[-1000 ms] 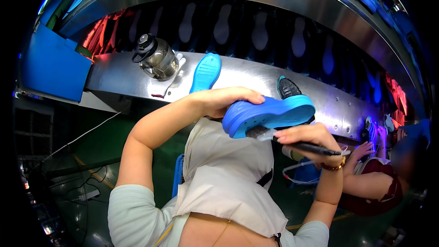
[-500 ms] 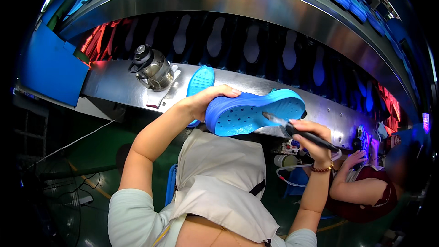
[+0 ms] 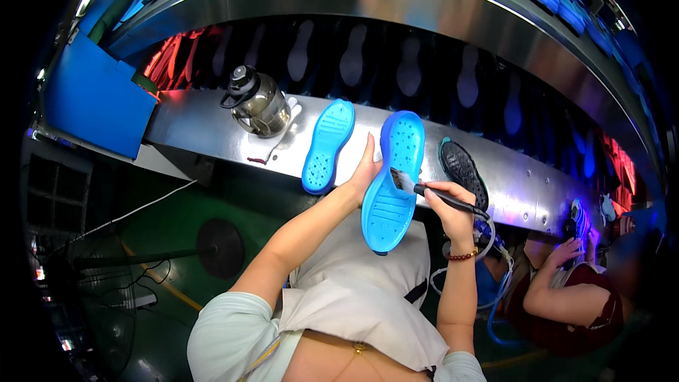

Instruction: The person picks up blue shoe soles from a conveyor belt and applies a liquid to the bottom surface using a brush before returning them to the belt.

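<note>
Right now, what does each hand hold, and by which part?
The left hand holds a blue shoe sole by its side edge; the right hand holds a brush by its handle.

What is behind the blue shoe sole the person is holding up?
Behind the held sole runs the metal shelf. The left hand grips its far edge, palm hidden. The right hand brushes its face.

No packages, labels, signs, screens.

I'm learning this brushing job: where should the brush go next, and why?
Probably stroke down toward the heel: the brush in the right hand touches only the middle of the blue sole, which the left hand holds with its face in view.
</note>
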Demonstrator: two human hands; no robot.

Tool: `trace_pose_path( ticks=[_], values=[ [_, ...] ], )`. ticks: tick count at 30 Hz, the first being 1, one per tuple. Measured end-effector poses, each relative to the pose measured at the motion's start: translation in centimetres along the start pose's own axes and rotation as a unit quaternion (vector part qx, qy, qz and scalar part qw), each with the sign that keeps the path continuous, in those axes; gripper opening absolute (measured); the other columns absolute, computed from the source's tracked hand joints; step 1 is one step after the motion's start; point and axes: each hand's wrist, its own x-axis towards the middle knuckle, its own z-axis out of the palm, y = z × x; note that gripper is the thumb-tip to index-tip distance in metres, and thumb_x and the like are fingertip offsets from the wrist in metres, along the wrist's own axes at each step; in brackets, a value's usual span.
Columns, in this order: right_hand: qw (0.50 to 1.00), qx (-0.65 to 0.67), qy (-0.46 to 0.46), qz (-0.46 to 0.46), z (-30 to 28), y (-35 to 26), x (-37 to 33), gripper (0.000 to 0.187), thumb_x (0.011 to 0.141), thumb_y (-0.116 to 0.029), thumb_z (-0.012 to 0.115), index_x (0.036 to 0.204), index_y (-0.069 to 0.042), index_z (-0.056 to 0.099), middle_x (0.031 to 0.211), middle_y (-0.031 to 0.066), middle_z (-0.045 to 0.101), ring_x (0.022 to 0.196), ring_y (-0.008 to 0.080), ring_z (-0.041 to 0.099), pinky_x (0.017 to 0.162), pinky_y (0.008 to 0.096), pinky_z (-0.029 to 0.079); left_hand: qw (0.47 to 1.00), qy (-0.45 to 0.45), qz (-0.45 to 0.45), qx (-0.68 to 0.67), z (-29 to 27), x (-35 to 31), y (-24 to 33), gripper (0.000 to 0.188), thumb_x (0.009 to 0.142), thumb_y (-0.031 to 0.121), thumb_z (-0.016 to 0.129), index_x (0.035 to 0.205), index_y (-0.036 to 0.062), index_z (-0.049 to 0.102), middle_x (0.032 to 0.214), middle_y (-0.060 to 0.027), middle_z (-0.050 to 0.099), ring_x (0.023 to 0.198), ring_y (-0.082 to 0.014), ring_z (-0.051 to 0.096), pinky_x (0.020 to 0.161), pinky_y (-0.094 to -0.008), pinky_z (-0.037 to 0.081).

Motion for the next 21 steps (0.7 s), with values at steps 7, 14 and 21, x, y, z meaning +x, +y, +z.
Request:
trace_pose_path(
  ticks=[7, 14, 21],
  values=[
    [0.933, -0.225, -0.036, -0.278, 2.6, -2.3, -1.8, 0.016, 0.065, -0.001, 0.066, 0.080, -0.003, 0.062, 0.081, 0.0104, 0.064, 0.072, 0.0250, 0.062, 0.068, 0.0303, 0.048, 0.993, 0.063, 0.100, 0.017, 2.3, -0.4, 1.2, 0.084, 0.078, 0.072, 0.020, 0.121, 0.0031, 0.042, 0.108, -0.0158, 0.053, 0.101, -0.0255, 0.053, 0.088, -0.0408, 0.044],
    [0.988, -0.068, -0.096, -0.100, 0.2, -6.7, -1.4, 0.017, 0.071, -0.001, 0.062, 0.087, 0.002, 0.062, 0.085, 0.0135, 0.064, 0.077, 0.0195, 0.062, 0.071, 0.0286, 0.048, 0.990, -0.024, 0.137, -0.022, 4.2, -1.3, 2.0, 0.087, 0.077, 0.073, 0.019, 0.124, 0.0025, 0.037, 0.113, -0.0177, 0.049, 0.103, -0.0295, 0.051, 0.090, -0.0469, 0.041],
    [0.927, -0.099, -0.272, -0.237, 1.2, -7.5, -1.6, 0.023, 0.067, 0.001, 0.065, 0.089, -0.001, 0.063, 0.087, 0.0117, 0.064, 0.079, 0.0233, 0.063, 0.073, 0.0307, 0.048, 0.978, -0.059, 0.194, -0.048, 5.5, -1.6, 3.3, 0.090, 0.075, 0.075, 0.016, 0.120, 0.0015, 0.041, 0.109, -0.0162, 0.052, 0.099, -0.0256, 0.053, 0.085, -0.0397, 0.045]
  ],
)
